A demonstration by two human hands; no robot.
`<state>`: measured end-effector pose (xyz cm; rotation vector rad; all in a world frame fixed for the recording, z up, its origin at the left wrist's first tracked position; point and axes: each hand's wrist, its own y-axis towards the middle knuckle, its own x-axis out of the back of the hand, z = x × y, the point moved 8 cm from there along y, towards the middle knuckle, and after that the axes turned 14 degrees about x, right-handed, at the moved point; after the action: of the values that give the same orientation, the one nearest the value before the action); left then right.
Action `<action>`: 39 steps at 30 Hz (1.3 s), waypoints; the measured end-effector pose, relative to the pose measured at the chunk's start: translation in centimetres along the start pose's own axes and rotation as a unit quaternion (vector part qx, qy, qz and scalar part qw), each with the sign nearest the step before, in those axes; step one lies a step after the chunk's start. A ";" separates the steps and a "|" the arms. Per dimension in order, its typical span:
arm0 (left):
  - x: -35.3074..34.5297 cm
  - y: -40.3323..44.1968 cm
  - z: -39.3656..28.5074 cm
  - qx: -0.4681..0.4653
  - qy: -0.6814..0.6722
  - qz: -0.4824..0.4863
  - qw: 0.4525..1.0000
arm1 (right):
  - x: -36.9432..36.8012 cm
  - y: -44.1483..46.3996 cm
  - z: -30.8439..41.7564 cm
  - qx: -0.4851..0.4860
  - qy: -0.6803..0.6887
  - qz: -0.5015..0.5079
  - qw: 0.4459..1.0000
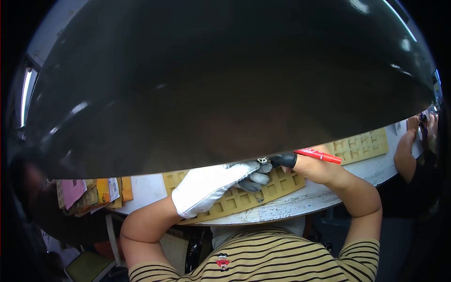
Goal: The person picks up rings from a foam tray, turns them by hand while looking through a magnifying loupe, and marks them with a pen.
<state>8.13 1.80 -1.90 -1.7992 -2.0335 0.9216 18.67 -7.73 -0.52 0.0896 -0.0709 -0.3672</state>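
Note:
My left hand (221, 183) wears a white glove with grey, soiled fingertips and is closed on a small openwork metal piece (262, 160). Bare-skinned, my right hand (312, 165) is at the right of that piece, its fingers mostly hidden by the dark shade. A red marker (319, 155) lies across it, seemingly gripped. A black tapered cover or tool end (284, 160) reaches from this hand toward the metal piece; which it is I cannot make out. Below both hands is a yellow tray (228, 205) of square compartments. Another small metal piece (259, 197) is in one.
A large dark lampshade (225, 84) fills the upper view. A second yellow tray (361, 146) is on the white table (282, 210) at the right, near another person's arm (405, 152). Papers and envelopes (91, 195) are stacked at the left.

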 end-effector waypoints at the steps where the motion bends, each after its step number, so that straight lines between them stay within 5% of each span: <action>1: 0.0 0.0 0.0 -0.005 -0.009 0.004 1.000 | 0.0 -0.1 -0.3 -0.024 0.012 -0.005 1.000; 14: -0.2 0.0 -0.2 -0.009 -0.023 0.010 1.000 | 0.1 0.0 -0.5 -0.009 0.032 -0.006 0.999; 20: -0.2 -0.1 -0.3 0.002 0.073 -0.015 0.997 | 0.1 0.0 0.3 0.003 -0.002 -0.001 1.000; 22: 0.5 0.1 0.5 0.015 -0.017 -0.030 0.999 | -0.1 -0.1 0.3 0.004 -0.010 0.003 1.000; 39: 0.4 0.0 0.4 0.009 -0.071 0.015 0.997 | -0.3 0.2 1.9 0.180 -0.218 0.015 0.959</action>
<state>7.85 2.05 -2.26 -1.8070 -2.0787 1.1036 18.30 -7.57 1.38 0.3676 -0.5776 -0.3344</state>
